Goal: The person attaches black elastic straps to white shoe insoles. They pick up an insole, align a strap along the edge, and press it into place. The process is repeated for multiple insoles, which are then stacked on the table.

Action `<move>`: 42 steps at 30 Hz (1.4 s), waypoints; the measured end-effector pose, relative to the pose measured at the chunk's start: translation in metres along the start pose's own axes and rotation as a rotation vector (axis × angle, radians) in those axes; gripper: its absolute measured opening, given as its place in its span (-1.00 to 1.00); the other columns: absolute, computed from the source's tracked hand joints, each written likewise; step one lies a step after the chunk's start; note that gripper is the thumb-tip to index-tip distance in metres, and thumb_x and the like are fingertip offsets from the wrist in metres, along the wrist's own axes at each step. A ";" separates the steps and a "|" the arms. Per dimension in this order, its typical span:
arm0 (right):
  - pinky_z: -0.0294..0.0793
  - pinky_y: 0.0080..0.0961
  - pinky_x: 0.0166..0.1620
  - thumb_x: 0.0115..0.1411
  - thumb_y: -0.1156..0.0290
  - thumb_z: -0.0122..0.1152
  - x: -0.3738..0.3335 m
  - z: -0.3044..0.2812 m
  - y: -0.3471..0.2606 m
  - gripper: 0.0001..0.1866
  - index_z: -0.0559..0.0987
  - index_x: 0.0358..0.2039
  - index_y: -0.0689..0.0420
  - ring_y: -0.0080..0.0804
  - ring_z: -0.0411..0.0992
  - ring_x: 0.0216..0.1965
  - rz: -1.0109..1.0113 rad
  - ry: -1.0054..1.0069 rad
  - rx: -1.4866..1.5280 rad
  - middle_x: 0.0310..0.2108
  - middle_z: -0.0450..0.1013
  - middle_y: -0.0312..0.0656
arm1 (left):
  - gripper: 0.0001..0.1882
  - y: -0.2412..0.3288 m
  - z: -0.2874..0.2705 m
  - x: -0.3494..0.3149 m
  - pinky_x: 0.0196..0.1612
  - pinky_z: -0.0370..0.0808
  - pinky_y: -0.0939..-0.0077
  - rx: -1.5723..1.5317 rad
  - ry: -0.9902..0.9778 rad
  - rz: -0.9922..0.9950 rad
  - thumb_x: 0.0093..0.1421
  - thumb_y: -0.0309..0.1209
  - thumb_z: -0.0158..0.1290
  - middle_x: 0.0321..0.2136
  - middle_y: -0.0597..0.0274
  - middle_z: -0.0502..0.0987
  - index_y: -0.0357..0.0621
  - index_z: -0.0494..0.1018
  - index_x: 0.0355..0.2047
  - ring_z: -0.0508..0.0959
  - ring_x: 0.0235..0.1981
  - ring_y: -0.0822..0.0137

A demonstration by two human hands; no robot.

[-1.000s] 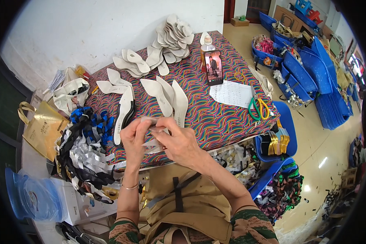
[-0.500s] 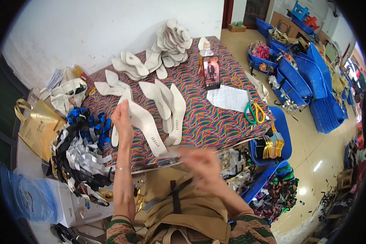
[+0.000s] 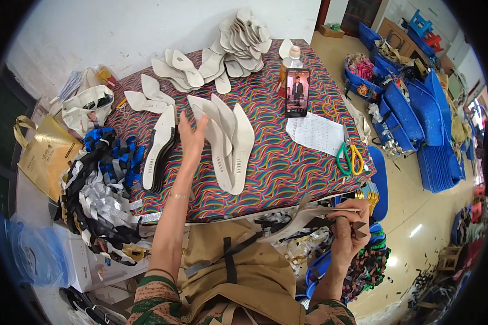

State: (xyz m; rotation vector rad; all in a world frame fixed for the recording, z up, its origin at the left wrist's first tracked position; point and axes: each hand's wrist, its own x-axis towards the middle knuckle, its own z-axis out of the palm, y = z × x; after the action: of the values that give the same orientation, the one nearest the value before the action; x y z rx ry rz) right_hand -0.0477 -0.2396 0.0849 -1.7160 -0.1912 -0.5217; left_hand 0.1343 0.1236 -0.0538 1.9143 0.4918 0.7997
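My left hand (image 3: pixel 192 135) is open, fingers apart, beside a loose group of pale insoles (image 3: pixel 241 149) on the patterned tablecloth. Its fingertips reach the pointed end of the nearest one; I cannot tell whether they touch it. To its left lies a stack of insoles (image 3: pixel 160 143), pale on top with dark edges below. Past the table's front edge, my right hand (image 3: pixel 350 233) is closed on a long, pale, curved strip (image 3: pixel 293 225) with darker bits by the fingers. How far the strip reaches into the palm is hidden.
More insoles (image 3: pixel 238 46) are heaped against the wall. A phone (image 3: pixel 297 95) leans on a bottle (image 3: pixel 294 53), near a paper sheet (image 3: pixel 317 134) and scissors (image 3: pixel 351 158). Strap bundles (image 3: pixel 100 189) hang at the left. Blue bins (image 3: pixel 398 116) stand on the right-hand floor.
My left hand has let go of the insole it held and moved right and up, fingers apart. My right hand has moved right, beyond the table's edge, with the pale strip.
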 end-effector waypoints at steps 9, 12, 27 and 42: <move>0.37 -0.59 -0.24 0.04 0.66 0.18 0.018 0.029 0.030 -0.88 0.64 -0.40 0.28 -0.44 0.38 -0.27 0.109 -0.112 0.087 -0.29 0.41 -0.15 | -0.03 0.033 0.024 -0.067 0.28 0.16 0.25 -0.335 -0.428 -0.066 0.11 -0.27 0.21 0.26 -0.22 0.06 -0.43 -0.14 0.32 0.19 0.26 0.00; 0.34 -0.60 -0.28 0.07 0.63 0.21 0.024 0.039 0.038 -0.89 0.64 -0.37 0.26 -0.45 0.37 -0.28 0.055 -0.188 0.072 -0.29 0.42 -0.17 | -0.02 0.045 0.037 -0.065 0.31 0.08 0.21 -0.275 -0.432 -0.019 0.09 -0.28 0.22 0.26 -0.25 0.04 -0.44 -0.13 0.32 0.07 0.31 -0.02; 0.33 -0.63 -0.31 0.09 0.62 0.19 0.029 0.077 0.032 -0.91 0.63 -0.38 0.28 -0.53 0.38 -0.28 0.064 -0.293 0.139 -0.23 0.46 -0.13 | -0.74 0.102 -0.045 -0.167 -0.36 0.42 0.67 -0.504 -0.990 -0.293 0.22 -0.44 0.14 -0.42 0.35 0.57 -0.29 0.51 -0.11 0.46 -0.42 0.64; 0.18 -0.77 -0.48 0.14 0.65 0.15 -0.004 0.068 0.013 -0.88 0.63 -0.34 0.30 -0.72 0.28 -0.53 0.162 -0.273 0.184 -0.46 0.50 -0.28 | -0.55 0.101 -0.065 -0.184 -0.70 0.30 0.55 -1.601 -1.162 -0.920 0.26 -0.21 0.07 -0.60 0.14 0.39 -0.29 0.26 -0.02 0.37 -0.69 0.38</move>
State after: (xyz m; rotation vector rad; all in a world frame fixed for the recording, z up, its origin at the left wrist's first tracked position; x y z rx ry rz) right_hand -0.0298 -0.1763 0.0633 -1.6009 -0.2839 -0.1442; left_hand -0.0414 0.0025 -0.0017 0.2597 -0.1115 -0.5465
